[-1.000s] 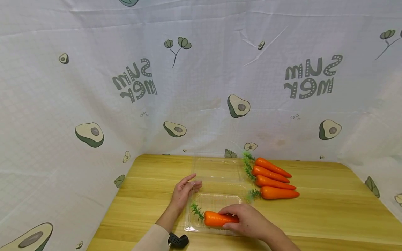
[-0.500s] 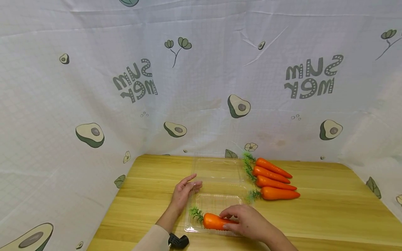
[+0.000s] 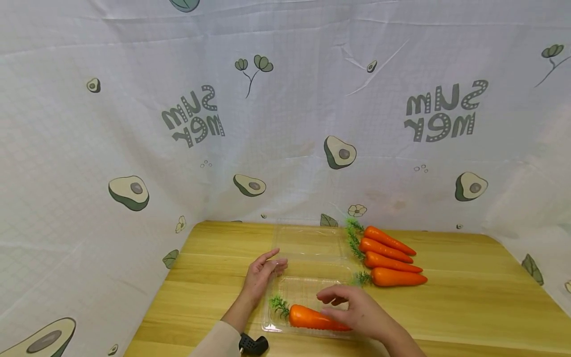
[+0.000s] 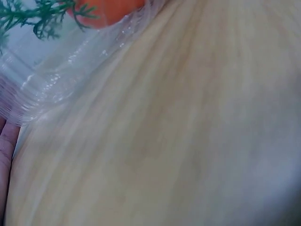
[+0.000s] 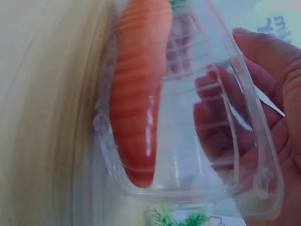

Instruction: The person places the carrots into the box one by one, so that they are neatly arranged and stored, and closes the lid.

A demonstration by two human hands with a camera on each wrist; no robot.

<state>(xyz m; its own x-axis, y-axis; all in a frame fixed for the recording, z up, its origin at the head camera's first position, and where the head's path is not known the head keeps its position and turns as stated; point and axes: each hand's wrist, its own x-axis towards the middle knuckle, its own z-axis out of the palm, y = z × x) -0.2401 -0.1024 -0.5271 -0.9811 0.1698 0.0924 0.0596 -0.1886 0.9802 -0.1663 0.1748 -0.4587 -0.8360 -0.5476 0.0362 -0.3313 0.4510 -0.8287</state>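
Observation:
An orange carrot [image 3: 312,317] with a green leafy top lies along the near side of a clear plastic clamshell box [image 3: 269,327], leaves to the left. My right hand [image 3: 361,311] hovers over the box's right side, fingers bent loosely and apart from the carrot. Through the clear wall in the right wrist view, the carrot [image 5: 138,103] rests inside, with the right hand [image 5: 277,89] beyond it. At the box's left edge rests my left hand [image 3: 260,278], fingers extended. Only a sliver of that hand shows in the left wrist view, beside the plastic box [image 4: 56,89].
Several more carrots [image 3: 392,263] lie side by side right of the box, leaves toward it. The box's clear lid [image 3: 310,240] lies folded back behind it. A black device [image 3: 253,344] sits by the left wrist. A printed cloth [image 3: 285,114] stands behind the wooden table [image 3: 214,267].
The carrot has been lowered slightly toward the box's near side. My right hand has let go and lifted its fingers off it. The left hand has stayed put.

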